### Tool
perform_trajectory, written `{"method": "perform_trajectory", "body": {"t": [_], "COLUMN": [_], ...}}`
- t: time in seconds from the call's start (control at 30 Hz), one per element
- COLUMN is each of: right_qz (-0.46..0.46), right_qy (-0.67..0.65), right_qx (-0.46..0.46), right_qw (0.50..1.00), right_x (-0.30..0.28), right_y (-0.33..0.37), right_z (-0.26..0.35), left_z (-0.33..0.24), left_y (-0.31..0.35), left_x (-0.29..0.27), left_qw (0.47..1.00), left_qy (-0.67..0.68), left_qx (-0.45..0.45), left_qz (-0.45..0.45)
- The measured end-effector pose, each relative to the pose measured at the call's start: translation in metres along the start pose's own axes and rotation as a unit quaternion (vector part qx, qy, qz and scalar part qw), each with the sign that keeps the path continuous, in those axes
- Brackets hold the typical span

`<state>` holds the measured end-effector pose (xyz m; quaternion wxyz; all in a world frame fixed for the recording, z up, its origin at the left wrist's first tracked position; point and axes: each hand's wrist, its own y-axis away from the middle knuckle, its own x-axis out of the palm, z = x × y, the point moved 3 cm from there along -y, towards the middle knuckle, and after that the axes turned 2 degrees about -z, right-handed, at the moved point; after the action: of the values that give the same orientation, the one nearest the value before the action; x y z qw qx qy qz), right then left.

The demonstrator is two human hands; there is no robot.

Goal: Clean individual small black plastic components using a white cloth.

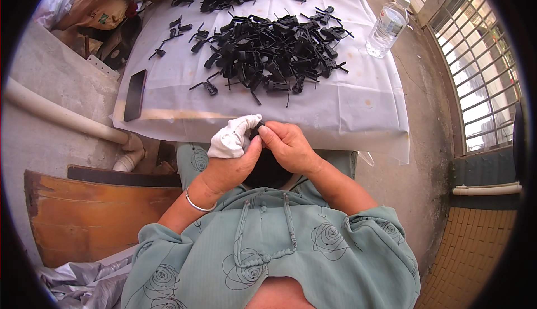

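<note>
At the near edge of the white-covered worktop (173, 85), your left hand (240, 155), white cloth (228, 139) over its fingers, grips one small black plastic piece (257, 129), apparently mid-work. Beyond lies a loose heap of black, long-tailed plastic parts (274, 52); which are finished, I can't tell. Your right hand (288, 144) pinches that piece too, fingers bare.
</note>
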<state>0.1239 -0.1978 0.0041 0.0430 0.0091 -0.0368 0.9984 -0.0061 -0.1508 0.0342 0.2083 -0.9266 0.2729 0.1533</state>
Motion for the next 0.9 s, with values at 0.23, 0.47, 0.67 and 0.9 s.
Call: {"method": "perform_trajectory", "body": {"t": [0.23, 0.47, 0.67, 0.9], "right_qz": [0.057, -0.029, -0.022, 0.013], "right_qy": [0.243, 0.192, 0.135, 0.184], "right_qx": [-0.012, -0.149, -0.072, -0.114], "right_qw": [0.968, 0.970, 0.988, 0.976], "right_x": [-0.017, -0.019, -0.015, -0.007], "right_y": [0.004, 0.003, 0.002, 0.001], "right_z": [0.014, 0.024, 0.028, 0.024], "left_z": [0.001, 0.001, -0.006, -0.013], "left_y": [-0.011, -0.005, -0.004, -0.006], "left_x": [-0.006, 0.002, 0.005, 0.010], "left_qw": [0.941, 0.952, 0.932, 0.996], "left_qy": [0.297, 0.204, 0.267, -0.008], "left_qx": [-0.156, -0.159, -0.200, 0.015], "left_qz": [0.045, 0.162, 0.145, 0.088]}}
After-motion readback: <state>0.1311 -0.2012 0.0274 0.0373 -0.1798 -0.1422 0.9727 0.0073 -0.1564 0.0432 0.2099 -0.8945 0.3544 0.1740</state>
